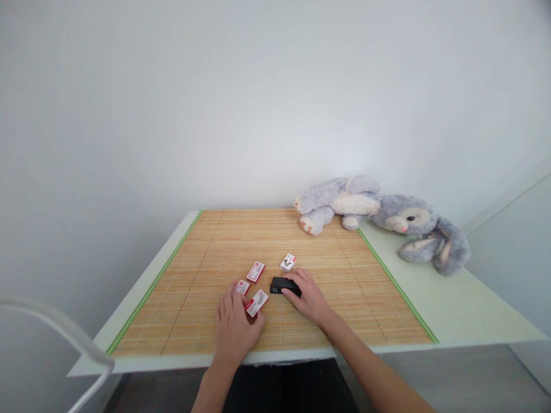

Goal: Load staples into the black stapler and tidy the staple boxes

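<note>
My right hand is closed around a black stapler, whose front end sticks out to the left of the fingers. My left hand has a small red-and-white box between thumb and index finger. Just beyond its fingertips is a second red-and-white box, partly covered by the hand. Farther back lies a third such box, flat on the bamboo mat. A white box with a dark picture and red marks sits behind the stapler.
A grey plush rabbit lies along the back right, across the mat's corner and the white table. The wall rises right behind the table. At the lower left a white curved bar shows near the table's corner.
</note>
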`<action>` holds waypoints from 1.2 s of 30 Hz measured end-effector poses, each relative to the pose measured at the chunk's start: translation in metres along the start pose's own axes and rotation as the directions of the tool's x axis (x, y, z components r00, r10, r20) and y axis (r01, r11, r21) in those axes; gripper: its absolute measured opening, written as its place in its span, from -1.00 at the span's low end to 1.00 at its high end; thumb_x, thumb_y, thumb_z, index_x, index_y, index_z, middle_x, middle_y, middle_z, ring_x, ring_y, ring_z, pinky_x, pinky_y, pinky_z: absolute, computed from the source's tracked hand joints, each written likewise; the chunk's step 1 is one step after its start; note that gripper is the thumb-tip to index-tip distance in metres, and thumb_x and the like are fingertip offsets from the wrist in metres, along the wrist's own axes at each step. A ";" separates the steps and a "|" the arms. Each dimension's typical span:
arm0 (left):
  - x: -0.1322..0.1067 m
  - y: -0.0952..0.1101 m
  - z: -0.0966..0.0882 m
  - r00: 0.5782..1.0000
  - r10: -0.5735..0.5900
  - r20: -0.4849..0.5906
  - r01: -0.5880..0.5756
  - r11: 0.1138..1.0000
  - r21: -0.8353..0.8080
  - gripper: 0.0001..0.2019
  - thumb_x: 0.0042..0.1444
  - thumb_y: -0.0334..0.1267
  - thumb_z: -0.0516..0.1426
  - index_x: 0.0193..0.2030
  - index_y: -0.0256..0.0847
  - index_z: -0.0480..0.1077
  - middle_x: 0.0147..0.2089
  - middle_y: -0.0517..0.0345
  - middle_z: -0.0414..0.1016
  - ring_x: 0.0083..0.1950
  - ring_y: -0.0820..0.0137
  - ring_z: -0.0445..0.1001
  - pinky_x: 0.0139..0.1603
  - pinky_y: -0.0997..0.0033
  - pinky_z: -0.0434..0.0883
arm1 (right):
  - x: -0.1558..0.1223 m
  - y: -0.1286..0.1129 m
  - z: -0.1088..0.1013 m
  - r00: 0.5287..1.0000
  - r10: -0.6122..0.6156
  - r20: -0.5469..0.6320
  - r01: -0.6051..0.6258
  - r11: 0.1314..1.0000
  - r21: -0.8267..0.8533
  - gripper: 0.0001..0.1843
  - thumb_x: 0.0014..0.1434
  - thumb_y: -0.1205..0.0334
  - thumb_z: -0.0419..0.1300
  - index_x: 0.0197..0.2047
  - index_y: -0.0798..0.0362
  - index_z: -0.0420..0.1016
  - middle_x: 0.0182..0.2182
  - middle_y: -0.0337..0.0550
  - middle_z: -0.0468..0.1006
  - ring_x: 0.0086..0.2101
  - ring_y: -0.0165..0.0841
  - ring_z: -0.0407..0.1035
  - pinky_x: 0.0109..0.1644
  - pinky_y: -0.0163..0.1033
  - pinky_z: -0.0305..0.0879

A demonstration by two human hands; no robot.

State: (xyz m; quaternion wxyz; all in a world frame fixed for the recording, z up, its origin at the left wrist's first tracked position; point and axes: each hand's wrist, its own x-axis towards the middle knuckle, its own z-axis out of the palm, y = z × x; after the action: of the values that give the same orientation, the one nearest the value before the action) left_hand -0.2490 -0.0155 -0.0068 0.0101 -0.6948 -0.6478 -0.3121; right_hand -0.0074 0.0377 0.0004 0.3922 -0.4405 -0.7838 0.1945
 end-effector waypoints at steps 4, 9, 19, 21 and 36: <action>-0.001 0.001 0.002 0.998 -0.054 -0.026 0.053 0.998 -0.038 -0.61 0.18 -0.12 0.23 0.09 -0.11 0.26 0.43 -0.18 0.24 0.41 -0.09 0.29 0.32 -0.23 0.33 | 0.000 0.001 0.000 1.000 -0.004 0.007 0.004 1.000 0.003 -0.68 0.37 0.15 0.27 0.18 -0.17 0.47 0.03 -0.06 0.52 0.06 -0.08 0.37 0.18 0.07 0.34; 0.006 -0.002 0.005 1.000 0.005 0.017 -0.003 0.993 -0.116 -0.47 0.32 -0.11 0.13 0.37 -0.12 0.15 0.39 -0.14 0.31 0.37 0.00 0.34 0.36 -0.16 0.31 | 0.000 0.002 0.001 1.000 -0.005 0.003 0.005 1.000 0.006 -0.69 0.38 0.14 0.26 0.17 -0.16 0.47 0.02 -0.06 0.51 0.07 -0.08 0.36 0.19 0.06 0.33; 0.016 -0.002 0.018 0.997 0.067 0.033 -0.066 0.996 -0.052 -0.31 0.34 -0.21 0.08 0.55 -0.11 -0.04 0.49 -0.13 0.21 0.39 -0.01 0.28 0.38 -0.15 0.23 | 0.000 0.000 0.001 1.000 -0.009 0.000 0.009 1.000 -0.003 -0.70 0.38 0.15 0.27 0.16 -0.15 0.47 0.02 -0.06 0.51 0.05 -0.09 0.36 0.17 0.04 0.34; 0.017 -0.001 0.018 0.996 0.077 0.045 -0.076 0.997 -0.022 -0.30 0.35 -0.20 0.07 0.57 -0.09 -0.05 0.51 -0.11 0.19 0.38 0.00 0.28 0.37 -0.13 0.23 | 0.001 -0.001 0.000 1.000 -0.009 0.001 0.009 1.000 -0.006 -0.70 0.38 0.16 0.27 0.16 -0.14 0.47 0.02 -0.05 0.51 0.05 -0.10 0.37 0.18 0.03 0.33; 0.020 -0.005 0.010 0.995 0.037 0.093 -0.053 0.984 0.169 -0.54 0.45 -0.10 -0.02 0.44 -0.01 0.25 0.48 0.05 0.29 0.27 0.04 0.32 0.30 -0.04 0.27 | 0.000 -0.001 0.000 1.000 -0.014 0.004 0.014 1.000 -0.025 -0.67 0.36 0.20 0.28 0.17 -0.12 0.47 0.02 -0.06 0.53 0.05 -0.11 0.38 0.18 0.01 0.33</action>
State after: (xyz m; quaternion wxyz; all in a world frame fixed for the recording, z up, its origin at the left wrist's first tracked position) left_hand -0.2504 0.0069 -0.0079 0.0478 -0.7191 -0.6562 -0.2238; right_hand -0.0081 0.0375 0.0010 0.3865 -0.4395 -0.7900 0.1829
